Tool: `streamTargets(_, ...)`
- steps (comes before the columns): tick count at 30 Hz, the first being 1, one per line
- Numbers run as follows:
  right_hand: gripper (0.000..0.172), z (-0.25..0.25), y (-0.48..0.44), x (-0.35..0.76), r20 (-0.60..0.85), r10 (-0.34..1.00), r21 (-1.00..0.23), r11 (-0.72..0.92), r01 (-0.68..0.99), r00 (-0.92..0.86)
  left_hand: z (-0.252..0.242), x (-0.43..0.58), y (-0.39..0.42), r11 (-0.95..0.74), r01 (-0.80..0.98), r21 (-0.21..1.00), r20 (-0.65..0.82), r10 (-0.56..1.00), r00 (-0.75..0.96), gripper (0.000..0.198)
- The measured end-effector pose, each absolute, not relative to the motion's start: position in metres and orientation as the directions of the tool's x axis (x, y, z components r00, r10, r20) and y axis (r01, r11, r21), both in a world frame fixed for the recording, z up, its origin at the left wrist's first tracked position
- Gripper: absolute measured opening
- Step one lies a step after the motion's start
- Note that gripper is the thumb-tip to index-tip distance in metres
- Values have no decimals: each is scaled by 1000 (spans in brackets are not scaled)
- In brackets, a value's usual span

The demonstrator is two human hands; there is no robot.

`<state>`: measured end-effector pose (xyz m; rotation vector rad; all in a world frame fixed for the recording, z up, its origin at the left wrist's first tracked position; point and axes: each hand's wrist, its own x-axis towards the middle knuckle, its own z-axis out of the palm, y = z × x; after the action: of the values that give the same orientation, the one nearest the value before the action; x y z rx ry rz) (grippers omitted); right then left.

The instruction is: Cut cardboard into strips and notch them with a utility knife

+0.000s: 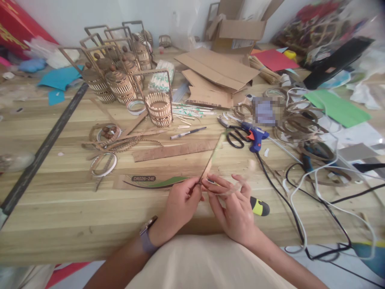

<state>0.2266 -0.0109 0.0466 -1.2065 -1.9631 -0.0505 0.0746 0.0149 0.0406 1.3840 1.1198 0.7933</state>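
Observation:
My left hand [184,199], wearing a watch [147,235], pinches a thin brown strip [207,165] between thumb and fingers. The strip slants up and away to the right from the pinch. Close beside it, my right hand [233,204] has its thumb and forefinger closed on the strip's near part, its other fingers bent and slightly blurred. A pale curled length near those fingers is smeared. Partly hidden under my right hand lies a black and yellow tool handle [260,206]. Left of the hands is a flat printed piece marked DR026-24E [156,181].
Beyond the hands lie a flat brown strip [177,151], a pen [188,133], black-handled scissors [235,138] and a blue glue gun [257,136]. A small stick basket [159,110] stands near several lidded ones [120,86]. Cables [293,212] loop at right; cardboard [216,68] lies behind.

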Motion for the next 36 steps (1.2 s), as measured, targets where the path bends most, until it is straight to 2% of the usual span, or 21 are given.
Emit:
streamTargets(7,20,46,-12,226,655,734,-384,526,759,-177,38,75,15,123,157,980,-173,916,361,19)
streamTargets(12,16,49,-11,225,657,725,-338,530,778,-209,39,76,16,34,195,980,-104,928,358,21)
streamTargets(15,19,50,-10,226,655,723,-323,532,783,-220,40,75,15,18,205,979,-91,931,354,21)
streamTargets(23,19,48,-11,226,673,715,-377,552,743,-190,41,74,15,75,188,979,-138,928,346,19)
streamTargets(32,17,47,-11,226,661,725,-350,529,773,-197,44,73,15,25,192,981,-97,921,378,21)
streamTargets(36,18,44,-11,226,664,733,-382,506,774,-151,45,72,15,22,202,979,-106,903,417,22)
